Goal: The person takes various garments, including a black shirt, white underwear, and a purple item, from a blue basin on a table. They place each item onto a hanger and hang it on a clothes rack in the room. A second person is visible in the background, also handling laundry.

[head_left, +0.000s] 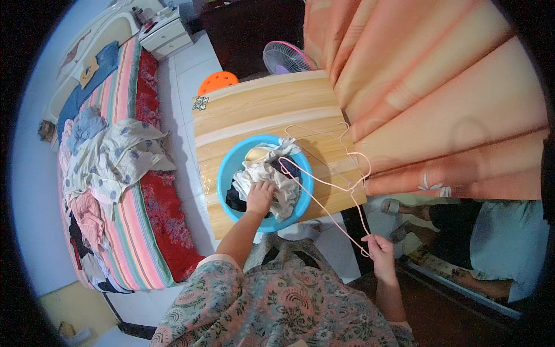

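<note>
Over a wooden table (254, 110), the person's left hand (261, 196) reaches into a blue tub (223, 179) and rests on white cloth (283, 194), touching it from above. The fingers are bent down into the folds; whether they pinch any of it cannot be told. The right hand (381, 254), off the table's near right corner, pinches one end of a pink hanger (350, 189) between thumb and fingers. The hanger slants up and to the left, its hook over the table's right side and its far end above the tub.

The tub stands on the table near its front edge, and the white cloth lies heaped inside it, with dark cloth (234, 199) beside and partly under it. A second hanger (315, 128) lies on the table, to the tub's upper right.

Behind the table are an orange stool (218, 80) and a fan (286, 56); an orange curtain (422, 98) hangs to the right. To the left, a bed (128, 231) with striped bedding bears rumpled clothes (118, 153).
</note>
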`<state>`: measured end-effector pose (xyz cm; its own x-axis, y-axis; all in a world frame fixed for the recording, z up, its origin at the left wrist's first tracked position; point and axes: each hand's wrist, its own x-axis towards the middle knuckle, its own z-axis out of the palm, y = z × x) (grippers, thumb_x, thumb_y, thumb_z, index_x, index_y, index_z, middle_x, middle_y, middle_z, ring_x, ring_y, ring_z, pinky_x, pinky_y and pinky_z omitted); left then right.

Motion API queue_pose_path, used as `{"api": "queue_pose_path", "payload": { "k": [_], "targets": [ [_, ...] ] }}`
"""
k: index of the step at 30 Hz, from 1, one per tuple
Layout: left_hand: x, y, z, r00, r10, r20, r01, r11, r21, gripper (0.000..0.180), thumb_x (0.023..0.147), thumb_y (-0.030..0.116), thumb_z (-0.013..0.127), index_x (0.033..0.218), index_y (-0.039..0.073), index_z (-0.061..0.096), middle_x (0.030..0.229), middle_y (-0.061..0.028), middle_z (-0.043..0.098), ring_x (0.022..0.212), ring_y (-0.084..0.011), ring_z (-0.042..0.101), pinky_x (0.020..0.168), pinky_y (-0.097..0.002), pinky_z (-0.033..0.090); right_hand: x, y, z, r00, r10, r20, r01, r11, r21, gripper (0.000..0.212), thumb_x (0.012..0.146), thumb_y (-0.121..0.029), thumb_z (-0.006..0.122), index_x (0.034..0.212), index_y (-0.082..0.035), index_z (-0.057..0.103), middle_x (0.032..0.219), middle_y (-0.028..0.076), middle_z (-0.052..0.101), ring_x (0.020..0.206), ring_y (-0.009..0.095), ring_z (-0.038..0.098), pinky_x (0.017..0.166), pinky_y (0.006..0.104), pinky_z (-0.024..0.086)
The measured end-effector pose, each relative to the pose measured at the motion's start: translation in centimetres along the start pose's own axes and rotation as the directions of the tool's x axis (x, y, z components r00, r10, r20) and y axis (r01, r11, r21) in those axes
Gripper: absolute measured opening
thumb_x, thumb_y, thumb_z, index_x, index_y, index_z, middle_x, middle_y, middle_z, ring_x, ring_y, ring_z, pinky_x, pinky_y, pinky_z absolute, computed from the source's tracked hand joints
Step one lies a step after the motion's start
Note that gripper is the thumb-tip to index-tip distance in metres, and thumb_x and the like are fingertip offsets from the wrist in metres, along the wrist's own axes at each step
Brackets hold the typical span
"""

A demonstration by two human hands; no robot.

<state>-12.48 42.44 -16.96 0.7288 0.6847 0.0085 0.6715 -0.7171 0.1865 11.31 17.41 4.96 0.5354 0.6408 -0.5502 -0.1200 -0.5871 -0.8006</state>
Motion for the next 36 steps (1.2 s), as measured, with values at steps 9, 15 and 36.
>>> {"api": "queue_pose_path", "payload": {
  "k": [9, 15, 36],
  "targets": [
    [1.4, -0.1, -6.4, 0.861, -0.507, 0.03, 0.364, 0.575, -0.733, 0.03, 0.083, 0.017, 0.051, 0.109, 0.005, 0.042, 0.092, -0.0228, 0.058, 0.086, -0.04, 0.056, 0.071, -0.0453, 0.045, 0.4, 0.6, -1.2, 0.994, -0.03, 0.101, 0.029, 1.0, 0.006, 0.022, 0.088, -0.022, 0.053, 0.086, -0.002, 0.063, 0.076, -0.003, 0.058, 0.064, 0.004, 0.048, 0.056, 0.0182, 0.038],
    [0.5, -2.2, -12.5, 0.886, -0.457, -0.081, 0.366, 0.796, -0.482, 0.025, 0.081, 0.025, 0.055, 0.099, 0.006, 0.054, 0.08, -0.0211, 0.061, 0.075, -0.0375, 0.058, 0.064, -0.0449, 0.046, 0.7, -1.1, -0.9, 0.974, -0.102, 0.204, 0.094, 0.994, 0.049, 0.022, 0.088, -0.022, 0.053, 0.086, -0.002, 0.063, 0.071, -0.004, 0.056, 0.062, 0.004, 0.045, 0.054, 0.0183, 0.036],
    [-0.1, 2.5, -24.0, 0.73, -0.677, -0.093, 0.43, 0.561, -0.707, 0.043, 0.088, 0.042, 0.046, 0.083, 0.003, 0.062, 0.057, -0.0108, 0.056, 0.055, -0.0215, 0.055, 0.054, -0.0346, 0.042, 1.3, -0.9, 1.0, 0.957, -0.129, 0.26, -0.021, 0.862, 0.507, 0.022, 0.091, -0.021, 0.047, 0.084, -0.003, 0.055, 0.05, -0.009, 0.028, 0.04, 0.002, 0.021, 0.038, 0.0196, 0.015]
  ]
}}
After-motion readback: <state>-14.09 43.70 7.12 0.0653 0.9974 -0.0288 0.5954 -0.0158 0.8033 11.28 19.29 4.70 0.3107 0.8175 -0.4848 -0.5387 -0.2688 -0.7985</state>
